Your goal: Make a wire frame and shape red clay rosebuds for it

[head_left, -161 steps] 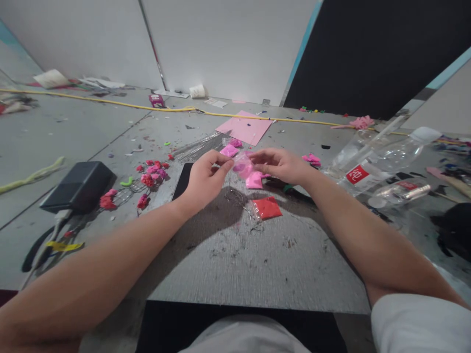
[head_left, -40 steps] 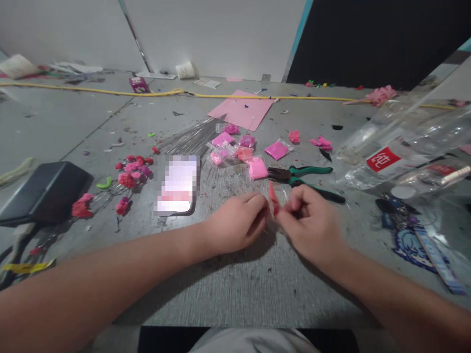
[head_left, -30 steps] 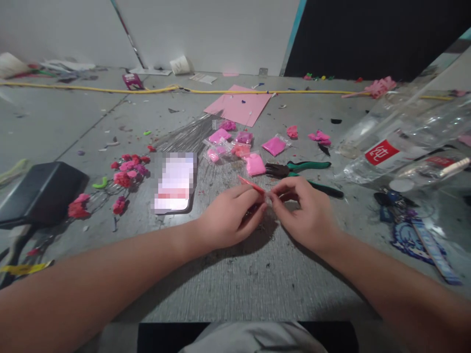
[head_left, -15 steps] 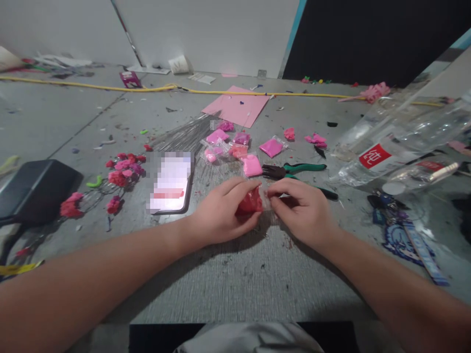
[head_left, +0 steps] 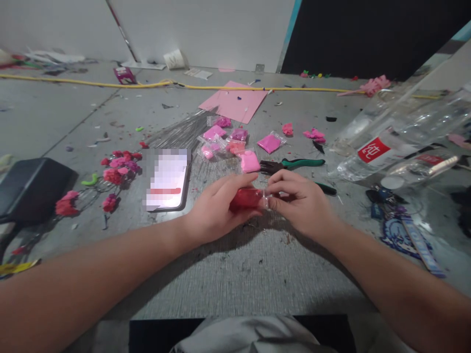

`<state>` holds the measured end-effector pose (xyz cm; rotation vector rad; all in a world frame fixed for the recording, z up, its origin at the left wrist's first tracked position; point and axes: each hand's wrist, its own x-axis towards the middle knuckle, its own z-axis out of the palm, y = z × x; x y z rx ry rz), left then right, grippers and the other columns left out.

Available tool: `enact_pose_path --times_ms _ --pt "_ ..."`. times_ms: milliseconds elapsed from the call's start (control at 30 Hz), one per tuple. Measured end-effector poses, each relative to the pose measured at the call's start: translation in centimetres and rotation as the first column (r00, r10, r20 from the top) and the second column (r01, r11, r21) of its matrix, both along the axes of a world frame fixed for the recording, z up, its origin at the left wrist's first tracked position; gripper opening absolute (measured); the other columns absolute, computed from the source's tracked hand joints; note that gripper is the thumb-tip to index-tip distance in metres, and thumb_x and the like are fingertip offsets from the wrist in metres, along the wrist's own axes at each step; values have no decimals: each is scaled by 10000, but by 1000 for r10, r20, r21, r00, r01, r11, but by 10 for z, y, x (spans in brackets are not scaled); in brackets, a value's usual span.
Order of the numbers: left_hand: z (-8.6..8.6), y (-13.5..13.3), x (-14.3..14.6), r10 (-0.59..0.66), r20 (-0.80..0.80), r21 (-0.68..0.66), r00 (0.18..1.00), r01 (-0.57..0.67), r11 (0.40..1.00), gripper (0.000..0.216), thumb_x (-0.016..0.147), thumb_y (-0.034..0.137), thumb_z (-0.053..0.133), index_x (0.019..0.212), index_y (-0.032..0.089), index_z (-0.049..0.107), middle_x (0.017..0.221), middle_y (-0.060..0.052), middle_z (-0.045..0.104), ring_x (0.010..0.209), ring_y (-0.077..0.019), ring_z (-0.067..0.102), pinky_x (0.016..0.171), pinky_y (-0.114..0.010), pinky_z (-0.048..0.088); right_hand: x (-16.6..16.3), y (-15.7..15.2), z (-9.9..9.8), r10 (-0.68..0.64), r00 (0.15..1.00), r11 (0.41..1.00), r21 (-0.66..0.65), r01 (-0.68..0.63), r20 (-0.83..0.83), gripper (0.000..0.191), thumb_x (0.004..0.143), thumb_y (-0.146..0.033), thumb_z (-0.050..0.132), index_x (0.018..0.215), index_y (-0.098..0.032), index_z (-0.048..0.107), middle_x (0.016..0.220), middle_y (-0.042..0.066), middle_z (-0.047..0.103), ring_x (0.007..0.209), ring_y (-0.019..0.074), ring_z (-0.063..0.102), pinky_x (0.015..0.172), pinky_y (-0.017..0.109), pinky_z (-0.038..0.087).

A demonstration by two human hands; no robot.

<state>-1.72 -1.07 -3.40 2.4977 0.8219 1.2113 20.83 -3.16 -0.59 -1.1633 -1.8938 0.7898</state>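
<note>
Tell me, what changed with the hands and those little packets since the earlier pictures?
Left hand and right hand let go a pink one among the pink packets, drew nearer the body and picked the red packet off the table. Phone, flowers and bottle stayed put.

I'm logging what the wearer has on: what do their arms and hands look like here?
Both forearms are bare, no sleeves in view. The left hand and right hand are ungloved; I see no watch, bracelet or ring. A light grey garment shows at the bottom edge.
</note>
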Motion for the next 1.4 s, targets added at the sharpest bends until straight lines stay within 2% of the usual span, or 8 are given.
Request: enact_pose_path --times_ms 133,267,467,667,867,1100,1233,1400 --pt "0 5 -1 17 6 -67 1000 -17 998 640 824 325 888 1352 160 565 1093 -95 772 982 -210 755 858 -322 600 2 3 1 114 993 990 85 -115 11 114 943 -252 742 843 -214 779 885 19 643 788 142 621 675 278 502" --pt "-1 9 -1 18 -45 -72 999 -21 997 326 851 332 861 1072 176 680 905 -30 782 800 -164 743 719 -258 549 3 4 -2 141 986 964 216 -156 85 100 953 -151 701 976 -205 783 1005 51 656 939 171 644 853 328 534" --pt "-2 10 -3 -43 -37 -40 998 42 998 250 900 382 809 937 169 682 810 -18 750 718 -135 691 660 -233 497 4 2 0 238 963 965 82 -249 124 99 985 -169 675 1012 -198 766 1054 50 654 970 163 638 859 310 521" --pt "0 7 2 11 -122 -131 992 -27 991 178 885 280 811 876 154 686 732 5 704 611 -116 621 582 -226 427 7 5 1 264 956 951 132 -280 127 126 970 -138 672 992 -210 773 1034 39 581 970 160 612 869 320 519" --pt "-1 9 -2 -18 -59 -118 998 11 993 198 910 330 798 910 162 692 788 -11 724 674 -125 649 618 -232 456 5 3 2 260 960 964 -77 -253 100 147 1029 -283 631 1019 -249 773 1183 58 604 1090 194 638 940 357 527" --pt "-6 14 -6 -79 0 -86 997 79 993 280 920 406 784 1037 169 691 855 -37 751 753 -142 699 678 -244 519 4 0 4 349 920 936 -112 -333 179 275 1101 -396 488 1127 -221 700 1314 93 572 1243 218 574 1073 372 473" --pt "-7 15 -3 -147 4 -45 989 147 988 361 850 489 817 919 163 680 749 -3 718 667 -119 665 612 -217 469 7 2 15 439 881 889 -225 -398 176 319 1108 -423 464 1050 -206 690 1218 73 540 1143 192 564 1037 357 467" --pt "-2 14 1 -235 19 -46 972 236 971 389 861 529 786 857 161 661 719 7 693 625 -100 629 568 -206 426 13 10 16 569 821 768 -386 -511 44 384 1114 -467 415 1100 -208 698 1159 60 560 1053 181 571 981 356 482"
